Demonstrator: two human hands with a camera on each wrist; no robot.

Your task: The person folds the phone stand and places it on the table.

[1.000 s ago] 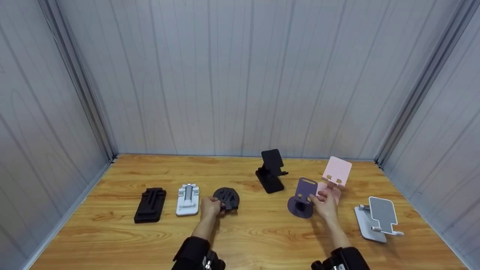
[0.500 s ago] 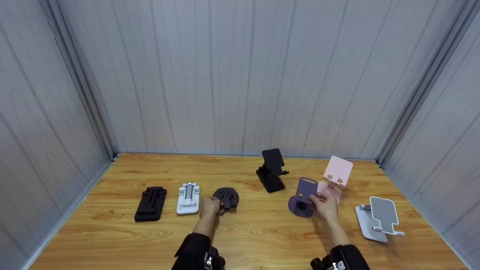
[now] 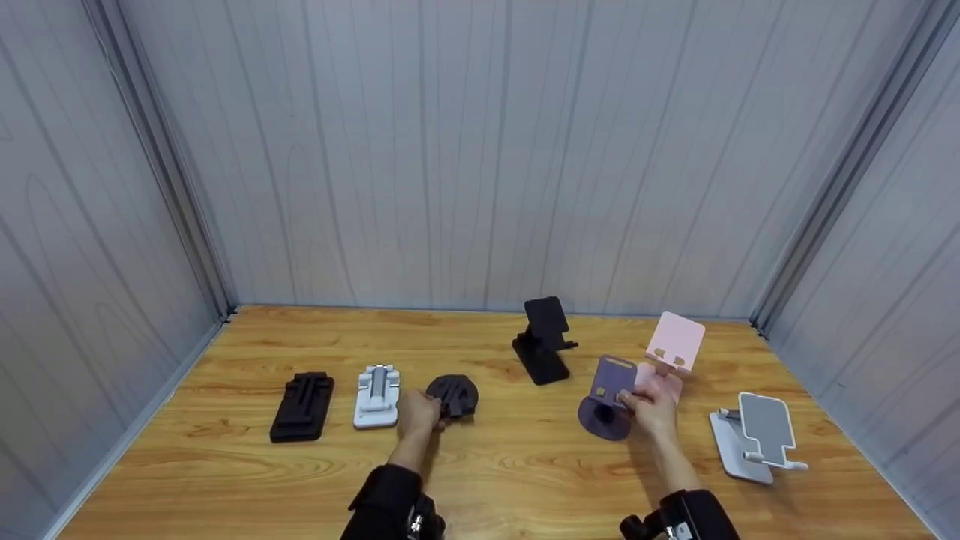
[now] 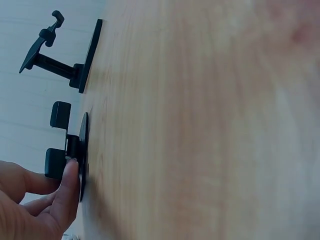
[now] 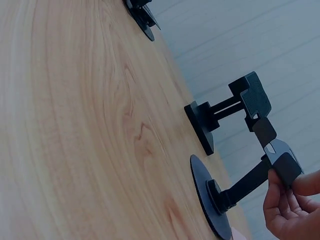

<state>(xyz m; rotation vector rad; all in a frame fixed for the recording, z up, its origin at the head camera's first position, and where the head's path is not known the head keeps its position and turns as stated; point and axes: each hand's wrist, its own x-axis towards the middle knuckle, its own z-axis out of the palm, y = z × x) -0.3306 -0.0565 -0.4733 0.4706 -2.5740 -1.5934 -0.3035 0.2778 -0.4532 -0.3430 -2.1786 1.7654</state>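
In the head view my left hand (image 3: 418, 412) pinches the near edge of a folded black phone stand with a round base (image 3: 462, 390). The left wrist view shows thumb and fingers at the lower lip of its holder plate (image 4: 56, 162), with the disc flat on the table. My right hand (image 3: 651, 411) grips the lower right corner of a purple phone stand's upright plate (image 3: 616, 370). Seen from the right wrist, its arm rises at a slant from the round base (image 5: 205, 195), and the fingers (image 5: 280, 200) pinch one lip.
A pink phone stand (image 3: 675, 341) is just behind my right hand, and a white-and-grey one (image 3: 765, 431) stands to its right. An unfolded black stand (image 3: 545, 330) is farther back. Folded white (image 3: 376, 401) and black (image 3: 301, 409) stands lie at left on the wooden table (image 3: 510, 465).
The purple stand's round base has shifted slightly toward me and right, while its plate stays nearly in place. Both hands keep their holds, and the left has barely moved.
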